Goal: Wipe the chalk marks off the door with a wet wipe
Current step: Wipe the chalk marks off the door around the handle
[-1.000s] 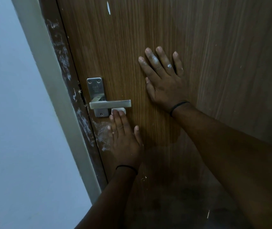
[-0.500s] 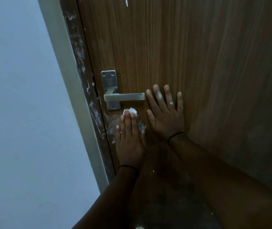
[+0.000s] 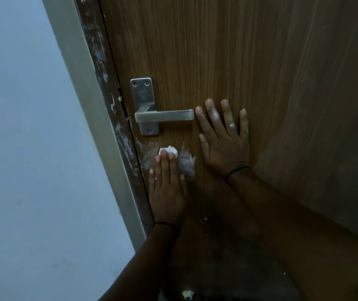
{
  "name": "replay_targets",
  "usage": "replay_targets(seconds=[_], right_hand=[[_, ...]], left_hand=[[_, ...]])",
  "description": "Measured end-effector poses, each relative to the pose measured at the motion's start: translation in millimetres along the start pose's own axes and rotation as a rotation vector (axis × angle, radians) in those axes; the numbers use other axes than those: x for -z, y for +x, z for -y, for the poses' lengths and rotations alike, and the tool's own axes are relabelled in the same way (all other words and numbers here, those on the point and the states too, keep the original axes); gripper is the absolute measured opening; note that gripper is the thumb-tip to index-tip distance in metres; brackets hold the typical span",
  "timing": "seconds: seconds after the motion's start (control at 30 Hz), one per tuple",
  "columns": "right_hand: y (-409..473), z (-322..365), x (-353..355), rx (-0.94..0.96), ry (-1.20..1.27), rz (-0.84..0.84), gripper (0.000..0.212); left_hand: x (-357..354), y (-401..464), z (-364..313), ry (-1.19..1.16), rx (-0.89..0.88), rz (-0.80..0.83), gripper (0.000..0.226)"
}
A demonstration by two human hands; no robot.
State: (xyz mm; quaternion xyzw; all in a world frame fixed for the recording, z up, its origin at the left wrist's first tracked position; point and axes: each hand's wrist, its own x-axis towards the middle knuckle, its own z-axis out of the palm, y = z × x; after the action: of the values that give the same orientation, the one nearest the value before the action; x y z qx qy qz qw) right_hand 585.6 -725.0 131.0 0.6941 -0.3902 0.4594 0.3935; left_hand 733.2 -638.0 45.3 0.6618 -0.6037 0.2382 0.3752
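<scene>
A brown wooden door (image 3: 249, 61) fills the view. White chalk marks (image 3: 186, 164) smear the wood just below the handle, on both sides of my left hand. My left hand (image 3: 167, 187) lies flat on the door and presses a small crumpled white wet wipe (image 3: 170, 150) under its fingertips. My right hand (image 3: 223, 140) rests flat on the door to the right of the handle, fingers spread, with white chalk dust on the fingers.
A steel lever handle (image 3: 164, 116) on its plate (image 3: 142, 94) sits above my left hand. The dark door frame (image 3: 99, 51) at the left carries more white smears. A pale wall (image 3: 21, 148) lies further left. A small white object (image 3: 187, 294) lies at the bottom.
My right hand has slid down from higher on the door to beside the handle. My left hand with the wipe has moved down and right, away from the handle, leaving a fresh smear.
</scene>
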Motion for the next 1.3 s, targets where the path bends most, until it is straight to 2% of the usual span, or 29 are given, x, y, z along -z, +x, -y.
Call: replay_targets(seconds=[0.17,0.27,0.37,0.53,0.73,0.9,1.07,1.3], right_hand=[[1,-8,6,0.036,0.027,0.03,0.059],[0,-21,7,0.14,-0.008,0.037,0.06],[-1,-23,6,0.139,-0.036,0.021,0.06],[-2,-21,6,0.132,-0.022,-0.008,0.057],[-1,-19,8,0.116,-0.032,-0.028,0.055],[-2,-20,7,0.103,-0.041,-0.051,0.055],[-2,-19,7,0.102,-0.021,-0.053,0.055],[-3,-20,5,0.092,-0.032,-0.062,0.055]], left_hand=[[9,0,-3,0.044,-0.008,0.029,0.062],[8,3,-11,0.069,-0.117,0.059,0.062],[7,3,-7,0.076,-0.208,0.065,0.06],[6,17,-8,0.018,-0.028,-0.064,0.061],[0,0,-6,0.068,-0.209,0.012,0.062],[-1,11,-11,0.06,-0.109,-0.056,0.06],[-16,-14,-9,0.081,-0.242,0.041,0.061],[-20,-6,-17,0.081,-0.203,-0.019,0.062]])
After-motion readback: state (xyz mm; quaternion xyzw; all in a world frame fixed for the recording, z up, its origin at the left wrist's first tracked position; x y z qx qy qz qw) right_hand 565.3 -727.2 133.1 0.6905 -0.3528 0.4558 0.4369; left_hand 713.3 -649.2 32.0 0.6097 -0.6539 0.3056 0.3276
